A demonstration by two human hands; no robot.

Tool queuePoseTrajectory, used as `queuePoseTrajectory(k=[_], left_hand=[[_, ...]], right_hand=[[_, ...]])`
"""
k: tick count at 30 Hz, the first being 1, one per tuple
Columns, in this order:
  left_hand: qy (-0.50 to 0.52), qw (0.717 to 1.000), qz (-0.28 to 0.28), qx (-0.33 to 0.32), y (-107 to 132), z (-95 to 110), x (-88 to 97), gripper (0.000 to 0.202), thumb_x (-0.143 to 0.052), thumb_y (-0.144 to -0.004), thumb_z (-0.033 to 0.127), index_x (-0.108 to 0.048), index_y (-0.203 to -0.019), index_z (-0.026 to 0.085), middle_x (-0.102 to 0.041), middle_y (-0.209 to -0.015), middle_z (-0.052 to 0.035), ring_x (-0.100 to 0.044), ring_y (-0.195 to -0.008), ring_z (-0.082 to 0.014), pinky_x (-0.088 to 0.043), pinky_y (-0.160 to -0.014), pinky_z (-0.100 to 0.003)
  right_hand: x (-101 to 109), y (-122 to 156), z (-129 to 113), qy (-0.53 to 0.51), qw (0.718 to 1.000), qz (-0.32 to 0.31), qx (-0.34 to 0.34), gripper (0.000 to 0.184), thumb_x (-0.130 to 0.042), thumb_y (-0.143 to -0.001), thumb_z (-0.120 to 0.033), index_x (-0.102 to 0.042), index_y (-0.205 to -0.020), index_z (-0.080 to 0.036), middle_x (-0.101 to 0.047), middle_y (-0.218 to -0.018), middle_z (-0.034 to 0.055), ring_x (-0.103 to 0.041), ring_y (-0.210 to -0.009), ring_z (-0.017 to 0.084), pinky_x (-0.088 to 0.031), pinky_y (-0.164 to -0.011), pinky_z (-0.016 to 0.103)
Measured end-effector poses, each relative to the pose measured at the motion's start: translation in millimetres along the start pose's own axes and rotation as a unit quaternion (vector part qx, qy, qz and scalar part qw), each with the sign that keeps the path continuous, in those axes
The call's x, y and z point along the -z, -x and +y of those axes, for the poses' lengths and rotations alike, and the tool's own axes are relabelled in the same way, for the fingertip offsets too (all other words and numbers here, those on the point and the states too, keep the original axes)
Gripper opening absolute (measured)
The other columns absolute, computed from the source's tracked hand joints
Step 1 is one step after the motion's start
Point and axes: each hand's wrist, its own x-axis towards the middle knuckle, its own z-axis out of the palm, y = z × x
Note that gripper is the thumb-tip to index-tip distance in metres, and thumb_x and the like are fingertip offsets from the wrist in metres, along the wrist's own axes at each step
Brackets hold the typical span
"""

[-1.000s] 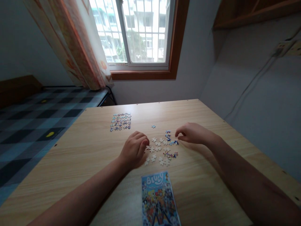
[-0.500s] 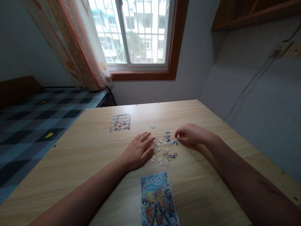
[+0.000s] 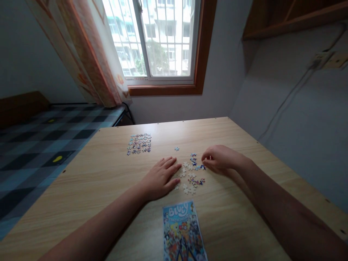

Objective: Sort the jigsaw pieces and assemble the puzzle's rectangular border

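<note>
My left hand [image 3: 161, 177] lies flat on the wooden table [image 3: 103, 181], fingers stretched out, its fingertips at the edge of a scatter of loose jigsaw pieces [image 3: 190, 175]. My right hand [image 3: 220, 160] rests just right of the pieces, fingers curled in a pinch at the nearest pieces; what the pinch holds is too small to make out. A partly assembled puzzle patch [image 3: 139, 143] lies farther back to the left. A single piece [image 3: 176, 148] sits apart behind the scatter. A colourful reference picture [image 3: 182, 232] lies near the front edge.
A bed with a dark checked cover [image 3: 35, 145] stands left of the table. A window [image 3: 157, 40] with a curtain [image 3: 89, 54] is behind it. The wall [image 3: 299, 119] runs close along the table's right side, with a shelf above.
My left hand has uncurled from a loose fist to lying flat with fingers spread by the pieces. My right hand stayed nearly in place. The view tipped slightly.
</note>
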Motion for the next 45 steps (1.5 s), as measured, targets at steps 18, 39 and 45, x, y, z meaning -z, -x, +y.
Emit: queuePoseTrajectory(k=[18, 39, 45], left_hand=[[0.023, 0.999, 0.019, -0.016, 2.6, -0.7, -0.2, 0.047, -0.048, -0.1, 0.049, -0.054, -0.142, 0.031, -0.047, -0.154, -0.0093, -0.04, -0.144, -0.0308, -0.03, -0.119, -0.059], [0.129, 0.941, 0.262, 0.174, -9.3, -20.7, 1.7, 0.023, -0.052, -0.092, 0.024, -0.074, -0.098, 0.021, -0.076, -0.093, -0.005, -0.068, -0.081, -0.0189, -0.057, -0.079, -0.036], [0.133, 0.936, 0.257, 0.201, -10.2, -26.1, -0.6, 0.029, -0.054, -0.08, 0.013, -0.076, -0.097, 0.021, -0.076, -0.091, -0.0041, -0.067, -0.08, -0.0183, -0.058, -0.08, -0.035]], right_hand=[[-19.8, -6.6, -1.9, -0.019, 0.994, 0.079, 0.067, 0.033, -0.054, -0.092, -0.015, -0.079, -0.108, -0.03, -0.076, -0.105, 0.0017, -0.069, -0.089, 0.015, -0.047, -0.079, 0.026], [-44.2, -23.9, 1.1, -0.016, 0.962, 0.258, 0.084, 0.033, -0.052, -0.093, -0.013, -0.071, -0.118, -0.019, -0.073, -0.108, 0.0086, -0.064, -0.099, 0.021, -0.048, -0.088, 0.033], [-44.5, -20.3, -38.9, 0.013, 0.958, 0.237, 0.158, 0.024, -0.052, -0.098, -0.024, -0.074, -0.106, -0.021, -0.073, -0.101, 0.0082, -0.061, -0.097, 0.023, -0.045, -0.091, 0.039]])
